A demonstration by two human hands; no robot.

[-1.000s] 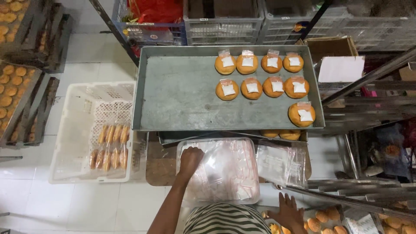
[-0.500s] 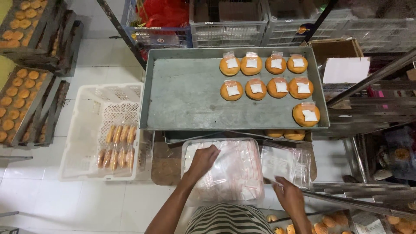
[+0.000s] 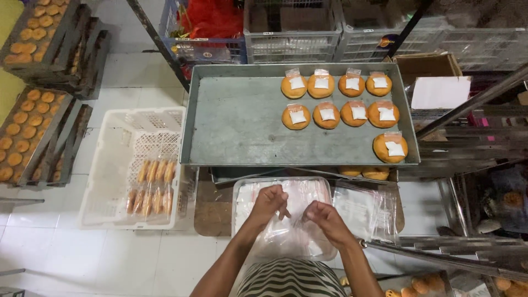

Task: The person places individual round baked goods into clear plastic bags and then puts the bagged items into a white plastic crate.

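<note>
We see both hands low in the middle of the frame, held close together over a clear plastic tub of transparent bags (image 3: 250,192). The left hand (image 3: 268,202) has its fingers curled, pinching the edge of a thin clear plastic bag (image 3: 294,223), and the right hand (image 3: 325,217) grips the same bag from the other side, fingers bent around the film. The bag hangs between the two hands, just above the pile in the tub.

Above the hands, filling the centre of the frame, lies a large grey metal tray (image 3: 247,121). Nine round golden buns topped with small white packets (image 3: 327,115) sit in its right half, in two rows of four with one bun below at the right edge. The tray's left half is bare metal.

At the lower left a white plastic lattice crate (image 3: 110,165) stands on the white tiled floor, with wrapped long brown pastries (image 3: 151,187) in it. At the upper left, dark trays of small round golden cakes (image 3: 27,132) are stacked at a slant. To the right of the tub lies a loose sheaf of clear bags (image 3: 366,206).
</note>
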